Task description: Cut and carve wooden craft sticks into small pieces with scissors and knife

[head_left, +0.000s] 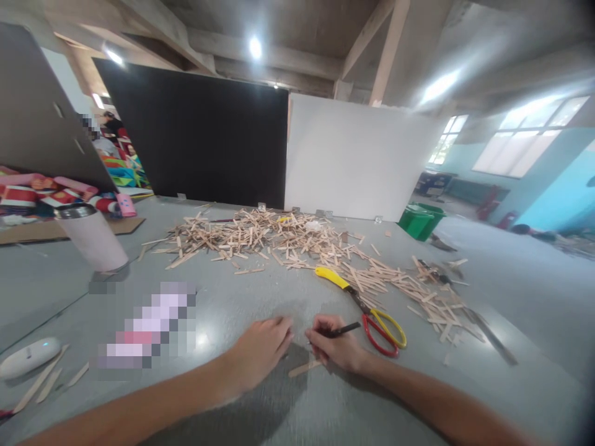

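My right hand (337,347) is closed around a black pen (348,329), which tilts up to the right. A flat wooden stick (303,370) lies on the grey table (223,402), partly under that hand. My left hand (264,344) rests palm down just left of it, fingers bent and pressed together; whatever they may hold is hidden. Scissors (383,334) with one red and one yellow handle loop lie right of my right hand. A curved yellow handle (331,277) touches or overlaps their blade end; I cannot tell which.
Loose wooden sticks (242,235) are heaped across the back and right. At left stand a pale tumbler (95,238), a blurred pink object (149,325) and a white computer mouse (30,358). A black panel (214,136), a white panel (348,155) and a green bin (418,222) stand behind.
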The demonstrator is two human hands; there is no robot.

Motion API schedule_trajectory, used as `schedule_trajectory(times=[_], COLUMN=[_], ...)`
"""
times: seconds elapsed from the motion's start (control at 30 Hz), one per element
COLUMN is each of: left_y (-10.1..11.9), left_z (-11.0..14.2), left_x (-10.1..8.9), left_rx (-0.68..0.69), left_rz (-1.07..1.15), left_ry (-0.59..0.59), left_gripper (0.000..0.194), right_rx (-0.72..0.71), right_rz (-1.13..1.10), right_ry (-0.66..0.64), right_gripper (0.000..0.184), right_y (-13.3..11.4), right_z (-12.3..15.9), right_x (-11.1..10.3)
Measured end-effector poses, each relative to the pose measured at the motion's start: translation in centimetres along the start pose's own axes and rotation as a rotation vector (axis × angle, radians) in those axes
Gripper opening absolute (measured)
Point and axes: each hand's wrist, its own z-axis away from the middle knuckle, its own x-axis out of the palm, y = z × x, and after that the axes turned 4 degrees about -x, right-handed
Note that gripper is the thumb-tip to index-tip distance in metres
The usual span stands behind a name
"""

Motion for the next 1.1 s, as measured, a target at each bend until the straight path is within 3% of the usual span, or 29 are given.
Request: schedule_trajectory(times=[0.1, 0.2, 0.27, 0.33, 0.5, 0.57, 0.73, 1.1], left_y=[-1.9, -4.3, -5.0, -4.4, 0.0, 0.9, 0.1, -1.1], left_z=[-2.7, -5.5, -6.1, -5.3, -0.4, 0.6, 0.0, 1.7], left_x=[-1.2, -2.5, -2.6, -2.1, 0.8, 1.7, 2.1, 3.5], left_rx=[-0.037, -0.114, -0.147, -0.135, -0.003, 0.023, 0.048, 0.06], left_rz=[0.034, 0.059, 0.078, 0.107, 0.203, 0.197, 0.137, -0.018], left_ry=[0.118, 0.259, 0.29, 0.234, -0.054, -0.105, -0.091, 0.047], left_gripper=[0.019, 0.034, 0.039, 0.032, 0.008, 0.004, 0.025, 0.019], right_rx=[-0.008, -0.009, -0.005, -0.003, -0.08, -0.123, -0.148, -0.073], right_rz=[-0.008, -0.016, -0.024, -0.031, -0.012, 0.013, 0.048, 0.078], right_ry=[-0.001, 0.0, 0.003, 0.02, 0.153, 0.209, 0.306, 0.382], right_gripper=[0.057, 0.058, 0.057, 0.055, 0.042, 0.036, 0.039, 0.076], right_y=[0.2, 0.2, 0.2, 0.1, -0.3, -0.3, 0.4, 0.8], right_z=[-0.2, -0.2, -0.2, -0.1, 0.4, 0.6, -0.2, -0.6], right_x=[0.1, 0.0, 0.0, -0.1, -0.5, -0.7, -1.1, -1.2])
